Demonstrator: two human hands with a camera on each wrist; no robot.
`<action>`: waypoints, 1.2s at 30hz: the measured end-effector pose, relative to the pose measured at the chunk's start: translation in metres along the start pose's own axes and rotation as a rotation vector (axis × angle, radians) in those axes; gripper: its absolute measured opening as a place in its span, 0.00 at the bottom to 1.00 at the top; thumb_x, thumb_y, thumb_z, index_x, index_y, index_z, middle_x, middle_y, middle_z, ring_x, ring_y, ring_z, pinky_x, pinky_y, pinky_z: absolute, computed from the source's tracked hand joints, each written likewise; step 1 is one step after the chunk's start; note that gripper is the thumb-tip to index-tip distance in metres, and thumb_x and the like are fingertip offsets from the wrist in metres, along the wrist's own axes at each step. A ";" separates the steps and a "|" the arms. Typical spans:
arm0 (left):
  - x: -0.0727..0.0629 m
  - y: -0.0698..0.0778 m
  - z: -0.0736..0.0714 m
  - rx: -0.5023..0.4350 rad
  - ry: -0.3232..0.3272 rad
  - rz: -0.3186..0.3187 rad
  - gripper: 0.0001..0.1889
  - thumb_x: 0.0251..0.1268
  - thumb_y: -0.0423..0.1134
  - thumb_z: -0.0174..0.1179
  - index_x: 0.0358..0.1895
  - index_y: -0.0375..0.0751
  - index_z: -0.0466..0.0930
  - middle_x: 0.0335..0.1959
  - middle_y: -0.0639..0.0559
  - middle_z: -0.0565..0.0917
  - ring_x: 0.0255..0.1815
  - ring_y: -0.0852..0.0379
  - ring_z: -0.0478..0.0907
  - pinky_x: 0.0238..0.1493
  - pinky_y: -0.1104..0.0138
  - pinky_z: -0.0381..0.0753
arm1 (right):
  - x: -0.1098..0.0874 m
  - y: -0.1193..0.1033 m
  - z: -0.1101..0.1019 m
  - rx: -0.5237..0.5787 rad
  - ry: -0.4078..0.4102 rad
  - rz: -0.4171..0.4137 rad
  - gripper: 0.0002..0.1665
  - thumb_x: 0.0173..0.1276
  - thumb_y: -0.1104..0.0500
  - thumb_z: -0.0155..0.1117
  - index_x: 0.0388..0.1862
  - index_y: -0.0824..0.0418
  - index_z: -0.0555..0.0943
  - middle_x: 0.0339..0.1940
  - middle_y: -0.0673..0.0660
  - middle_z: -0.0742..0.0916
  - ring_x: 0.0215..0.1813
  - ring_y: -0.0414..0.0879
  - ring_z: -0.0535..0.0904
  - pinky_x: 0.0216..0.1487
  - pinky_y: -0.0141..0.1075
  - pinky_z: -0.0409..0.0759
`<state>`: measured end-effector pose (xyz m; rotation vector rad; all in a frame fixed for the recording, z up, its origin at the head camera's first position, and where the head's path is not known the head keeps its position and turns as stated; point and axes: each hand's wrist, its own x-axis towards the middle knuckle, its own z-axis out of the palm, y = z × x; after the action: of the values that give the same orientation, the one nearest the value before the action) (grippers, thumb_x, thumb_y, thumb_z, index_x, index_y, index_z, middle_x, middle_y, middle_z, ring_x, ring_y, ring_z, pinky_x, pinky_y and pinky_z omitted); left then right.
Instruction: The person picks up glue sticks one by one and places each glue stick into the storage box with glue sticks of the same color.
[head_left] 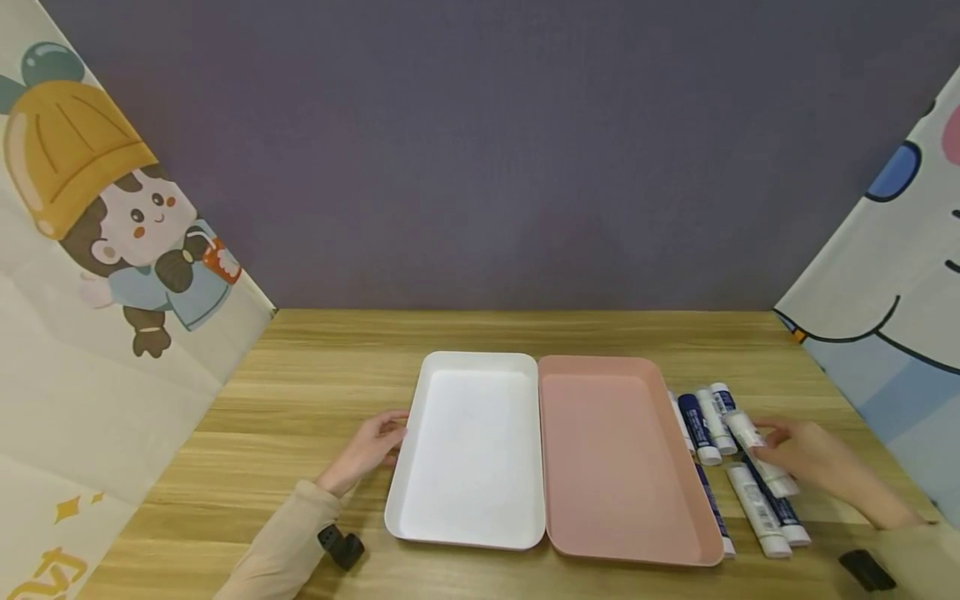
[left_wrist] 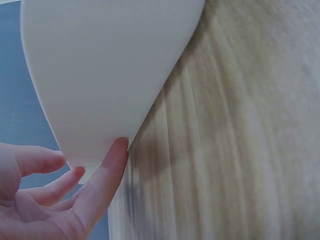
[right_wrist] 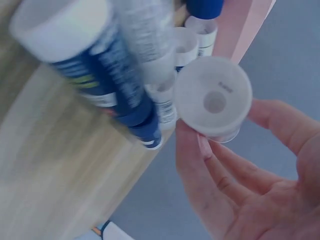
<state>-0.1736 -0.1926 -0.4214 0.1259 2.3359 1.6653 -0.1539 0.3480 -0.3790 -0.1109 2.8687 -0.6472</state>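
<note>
My right hand (head_left: pixel 813 458) pinches a white glue stick (head_left: pixel 745 429) between thumb and fingers, over the other sticks at the right. The right wrist view shows the round white end of this held stick facing the camera. My left hand (head_left: pixel 367 450) is at the left side of a white tray (head_left: pixel 472 450), its fairly straight fingertips against the outer wall (left_wrist: pixel 110 80). Around the right hand lie several more glue sticks, among them a blue one (head_left: pixel 697 427) and a white one (head_left: pixel 757 510).
A pink tray (head_left: pixel 615 467) stands right beside the white one, between it and the glue sticks. Behind the wooden table (head_left: pixel 322 358) rises a dark grey panel (head_left: pixel 480 158). Printed cloths hang at the left and right.
</note>
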 end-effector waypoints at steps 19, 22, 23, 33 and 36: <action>-0.006 -0.001 -0.004 -0.008 -0.019 0.003 0.20 0.67 0.29 0.41 0.59 0.21 0.57 0.42 0.31 0.73 0.37 0.49 0.77 0.34 0.60 0.79 | 0.017 -0.065 -0.004 0.013 -0.026 -0.143 0.33 0.59 0.55 0.58 0.55 0.78 0.65 0.33 0.62 0.79 0.15 0.40 0.60 0.16 0.33 0.61; -0.008 -0.002 -0.005 -0.004 -0.023 0.005 0.20 0.67 0.29 0.41 0.59 0.21 0.57 0.42 0.31 0.73 0.36 0.49 0.76 0.34 0.60 0.79 | 0.021 -0.075 -0.002 0.017 -0.018 -0.172 0.31 0.59 0.57 0.59 0.53 0.79 0.66 0.31 0.61 0.79 0.18 0.41 0.63 0.18 0.33 0.61; -0.009 -0.002 -0.005 -0.001 -0.025 0.007 0.20 0.67 0.29 0.42 0.59 0.21 0.57 0.42 0.31 0.73 0.36 0.50 0.76 0.34 0.61 0.79 | 0.022 -0.078 -0.002 0.016 -0.017 -0.179 0.31 0.59 0.57 0.60 0.53 0.79 0.67 0.31 0.61 0.79 0.18 0.42 0.64 0.18 0.33 0.62; -0.014 -0.004 -0.009 -0.003 -0.039 0.012 0.20 0.66 0.29 0.41 0.59 0.21 0.57 0.42 0.31 0.73 0.36 0.50 0.77 0.34 0.61 0.80 | 0.037 -0.110 0.006 0.044 -0.063 -0.193 0.30 0.58 0.60 0.60 0.55 0.77 0.67 0.32 0.63 0.79 0.21 0.43 0.68 0.21 0.34 0.67; -0.016 -0.006 -0.010 -0.003 -0.039 0.013 0.20 0.66 0.29 0.42 0.59 0.21 0.57 0.41 0.32 0.73 0.36 0.51 0.76 0.34 0.61 0.80 | 0.042 -0.118 0.009 0.065 -0.078 -0.199 0.30 0.58 0.61 0.59 0.56 0.76 0.67 0.31 0.62 0.78 0.20 0.42 0.67 0.20 0.34 0.67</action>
<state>-0.1608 -0.2069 -0.4211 0.1718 2.3096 1.6570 -0.1894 0.2327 -0.3434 -0.4071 2.7806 -0.7537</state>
